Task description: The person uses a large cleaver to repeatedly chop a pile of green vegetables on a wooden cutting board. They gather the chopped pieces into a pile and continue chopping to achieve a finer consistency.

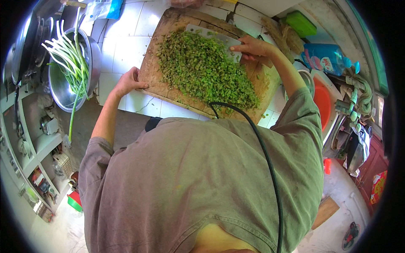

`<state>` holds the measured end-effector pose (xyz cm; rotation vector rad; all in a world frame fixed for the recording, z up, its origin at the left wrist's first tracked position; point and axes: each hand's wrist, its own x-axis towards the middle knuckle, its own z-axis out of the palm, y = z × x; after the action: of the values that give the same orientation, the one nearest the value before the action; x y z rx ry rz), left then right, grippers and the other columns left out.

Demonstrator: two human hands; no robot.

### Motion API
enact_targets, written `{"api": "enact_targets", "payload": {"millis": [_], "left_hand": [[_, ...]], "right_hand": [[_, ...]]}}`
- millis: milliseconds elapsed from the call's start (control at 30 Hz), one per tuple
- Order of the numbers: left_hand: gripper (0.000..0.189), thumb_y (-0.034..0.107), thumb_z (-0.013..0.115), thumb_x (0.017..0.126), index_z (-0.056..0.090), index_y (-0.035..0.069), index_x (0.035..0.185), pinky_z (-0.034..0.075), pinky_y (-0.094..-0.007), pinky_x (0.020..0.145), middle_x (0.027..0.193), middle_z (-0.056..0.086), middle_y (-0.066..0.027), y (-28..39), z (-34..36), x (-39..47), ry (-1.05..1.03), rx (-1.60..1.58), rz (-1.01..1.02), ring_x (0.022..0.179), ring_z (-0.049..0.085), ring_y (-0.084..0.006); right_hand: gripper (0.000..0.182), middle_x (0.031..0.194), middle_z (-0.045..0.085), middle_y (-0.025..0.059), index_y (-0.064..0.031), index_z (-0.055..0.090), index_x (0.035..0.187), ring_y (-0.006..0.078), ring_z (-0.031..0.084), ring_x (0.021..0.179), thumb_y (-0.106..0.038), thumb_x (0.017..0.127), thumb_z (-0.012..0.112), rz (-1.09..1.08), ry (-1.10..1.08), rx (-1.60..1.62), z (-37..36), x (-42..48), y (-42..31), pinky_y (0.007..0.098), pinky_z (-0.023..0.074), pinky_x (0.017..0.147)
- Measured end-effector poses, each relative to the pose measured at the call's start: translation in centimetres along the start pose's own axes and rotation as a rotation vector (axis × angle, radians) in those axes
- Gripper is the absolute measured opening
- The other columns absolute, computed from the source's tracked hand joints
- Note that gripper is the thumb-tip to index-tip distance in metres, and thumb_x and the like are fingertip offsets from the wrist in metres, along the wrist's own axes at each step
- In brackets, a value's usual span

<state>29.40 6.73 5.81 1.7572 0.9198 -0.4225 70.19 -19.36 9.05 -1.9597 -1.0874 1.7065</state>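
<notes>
A broad heap of finely chopped green vegetable (205,69) covers much of a worn wooden cutting board (152,74). My right hand (258,49) grips a cleaver (232,41) by its wooden handle, with the index finger laid along the blade. The blade lies at the far right side of the heap, and green bits partly hide it. At the board's left edge, my left hand (131,83) holds the wood, thumb on the near side and fingertips partly hidden.
Left of the board, a steel basin (95,63) holds long scallions (74,66) that stick out past its rim. White tiles (126,53) form the counter. A blue bottle (322,58), a green sponge (300,23) and a red basin (321,101) are on the right. A black cable (269,151) hangs before my chest.
</notes>
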Motion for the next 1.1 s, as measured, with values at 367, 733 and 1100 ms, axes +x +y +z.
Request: {"api": "enact_targets", "payload": {"millis": [367, 733, 1100], "left_hand": [[0.056, 0.028, 0.088, 0.058, 0.05, 0.003, 0.091, 0.043, -0.0261, 0.06, 0.072, 0.052, -0.0007, -1.4, -0.2, 0.4, 0.023, 0.099, 0.058, 0.066, 0.048, -0.0114], [0.052, 0.026, 0.087, 0.061, 0.051, 0.005, 0.09, 0.049, -0.0255, 0.061, 0.076, 0.061, -0.0033, -2.5, 0.3, 1.1, 0.044, 0.023, 0.155, 0.067, 0.057, -0.0108], [0.054, 0.031, 0.088, 0.06, 0.051, 0.005, 0.089, 0.051, -0.0274, 0.06, 0.076, 0.063, -0.0063, -3.3, 0.2, 2.2, 0.027, 0.067, 0.166, 0.066, 0.06, -0.0132]], "right_hand": [[0.038, 0.057, 0.058, 0.0098, -0.0042, 0.06, 0.082, 0.0238, 0.059, 0.053, -0.042, 0.086, 0.061, -0.224, 0.56, -0.53, 1.7, -5.4, -2.0, 0.037, 0.0439, 0.05], [0.032, 0.062, 0.061, 0.0128, -0.0103, 0.059, 0.079, 0.0324, 0.062, 0.059, -0.042, 0.087, 0.057, -0.064, 1.07, -0.822, 11.5, -9.8, -3.3, 0.0428, 0.0462, 0.052], [0.026, 0.068, 0.064, 0.0148, -0.0063, 0.059, 0.087, 0.0358, 0.062, 0.062, -0.031, 0.091, 0.052, 0.057, 1.418, -0.191, 23.0, -13.5, -9.4, 0.0452, 0.0465, 0.056]]}}
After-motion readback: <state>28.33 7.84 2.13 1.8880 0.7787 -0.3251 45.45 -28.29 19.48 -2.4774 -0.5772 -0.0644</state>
